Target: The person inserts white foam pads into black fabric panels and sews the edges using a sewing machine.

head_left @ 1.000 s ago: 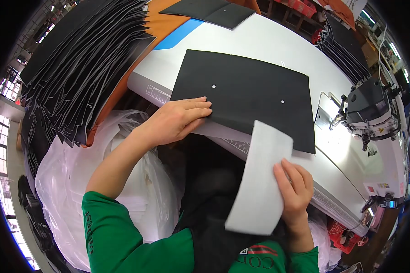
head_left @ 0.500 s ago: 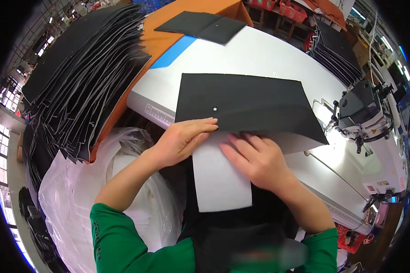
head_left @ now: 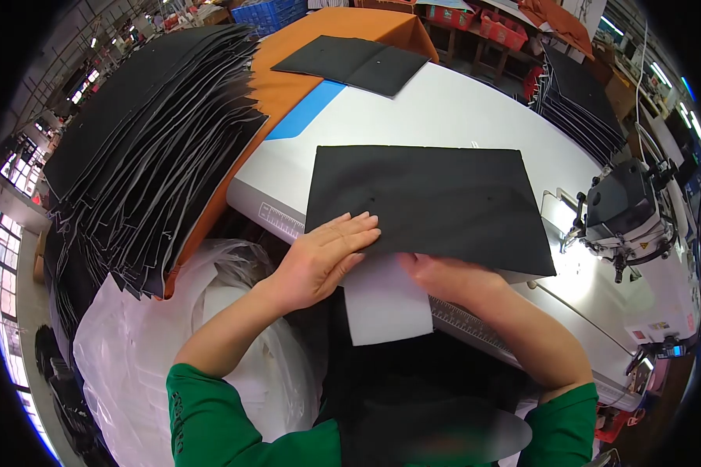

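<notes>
A black panel (head_left: 428,194) lies on the white machine table (head_left: 475,109), its lower edge toward me. My left hand (head_left: 323,257) rests on the panel's lower left part, fingers stretched out and lying flat. Under the panel's lower edge reaches my right hand (head_left: 444,276); its fingers are hidden beneath the panel. A white sheet (head_left: 388,303) sticks out from below the panel between my hands and hangs over the table's front edge.
Black panels are piled in a tall stack (head_left: 148,132) at the left, beside orange cloth (head_left: 319,27). Another black panel (head_left: 350,64) lies at the back. A sewing machine head (head_left: 623,206) stands right. A plastic bag (head_left: 132,350) holds white sheets below left.
The white sheet has gone from my raised right hand to partly under the black panel. My right hand has slid beneath the panel, and its fingers are now hidden. The left stays on the panel.
</notes>
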Demonstrator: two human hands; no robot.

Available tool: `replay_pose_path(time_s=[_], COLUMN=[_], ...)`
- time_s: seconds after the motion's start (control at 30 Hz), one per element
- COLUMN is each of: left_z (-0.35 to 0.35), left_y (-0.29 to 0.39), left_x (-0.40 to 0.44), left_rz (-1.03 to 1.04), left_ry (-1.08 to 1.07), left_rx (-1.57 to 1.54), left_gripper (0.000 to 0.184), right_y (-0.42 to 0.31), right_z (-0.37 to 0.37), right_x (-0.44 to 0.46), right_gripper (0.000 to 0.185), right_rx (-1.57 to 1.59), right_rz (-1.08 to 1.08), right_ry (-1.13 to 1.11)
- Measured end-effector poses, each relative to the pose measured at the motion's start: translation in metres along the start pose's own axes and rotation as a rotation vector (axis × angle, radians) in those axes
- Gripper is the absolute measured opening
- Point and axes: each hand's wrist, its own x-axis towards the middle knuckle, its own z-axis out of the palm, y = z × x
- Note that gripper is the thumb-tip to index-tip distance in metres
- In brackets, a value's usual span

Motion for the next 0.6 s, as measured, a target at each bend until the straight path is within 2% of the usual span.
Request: replay_pose_path(time_s=[0.03,0.13,0.4,0.6], left_z=[0.000,0.001,-0.002,-0.010], left_y=[0.000,0.003,0.005,0.002], left_x=[0.000,-0.001,0.002,0.005], left_rz=[0.000,-0.004,-0.011,-0.015], left_ry=[-0.002,-0.047,0.000,-0.045], left_rx=[-0.003,-0.057,-0.196,-0.218], left_gripper=[0.034,0.037,0.036,0.033], right_y=[-0.001,-0.001,0.006,0.015], right_z=[0.003,0.012,0.002,-0.007], right_x=[0.002,0.012,0.006,0.006], right_gripper=[0.029,0.025,0.031,0.036], right_rx=[0.001,0.266,0.359,0.434], right_rz=[0.002,0.094,0.280,0.430], right_ry=[-0.002,0.244,0.175,0.122])
